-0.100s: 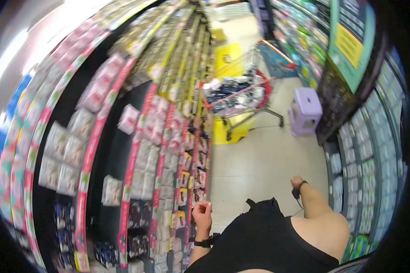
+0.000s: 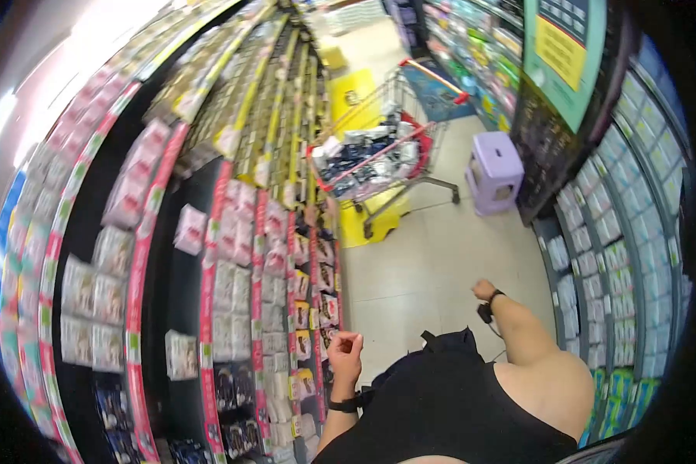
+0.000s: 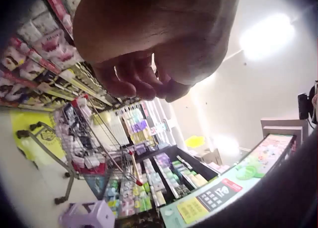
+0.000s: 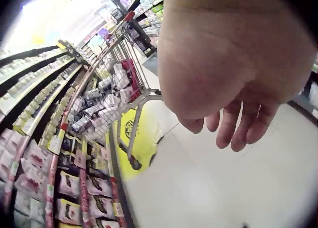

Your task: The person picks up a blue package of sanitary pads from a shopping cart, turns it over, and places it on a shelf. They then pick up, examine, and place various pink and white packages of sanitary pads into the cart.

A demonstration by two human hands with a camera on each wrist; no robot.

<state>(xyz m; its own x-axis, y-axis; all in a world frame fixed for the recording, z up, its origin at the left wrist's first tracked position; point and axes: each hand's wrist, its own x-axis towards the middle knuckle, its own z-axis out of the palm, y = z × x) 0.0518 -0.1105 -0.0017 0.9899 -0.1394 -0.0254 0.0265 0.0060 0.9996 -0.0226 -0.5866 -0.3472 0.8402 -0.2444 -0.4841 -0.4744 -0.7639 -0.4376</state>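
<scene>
My left hand (image 2: 345, 357) is raised beside the packed shelves on the left, its fingers loosely bent and nothing between them. In the left wrist view those fingers (image 3: 144, 84) curl inward under the palm, apart from any package. The nearest goods are small pink, yellow and white packets (image 2: 303, 313) on the shelf. My right hand (image 2: 484, 290) hangs over the pale floor with no object in it. The right wrist view shows its fingers (image 4: 241, 128) relaxed and pointing down. Both wrists wear black straps.
Ahead stands a wire shopping cart (image 2: 371, 158) loaded with dark and white packets, over a yellow floor mat (image 2: 356, 224). A purple stool (image 2: 496, 172) is to its right, beside a dark pillar with a green sign (image 2: 562, 54). More stocked shelves (image 2: 619, 232) line the right side.
The head view has turned, so the cart, stool and sign sit further left and the left shelves have shifted. My right hand appears slightly further left and higher. Both hands stay empty.
</scene>
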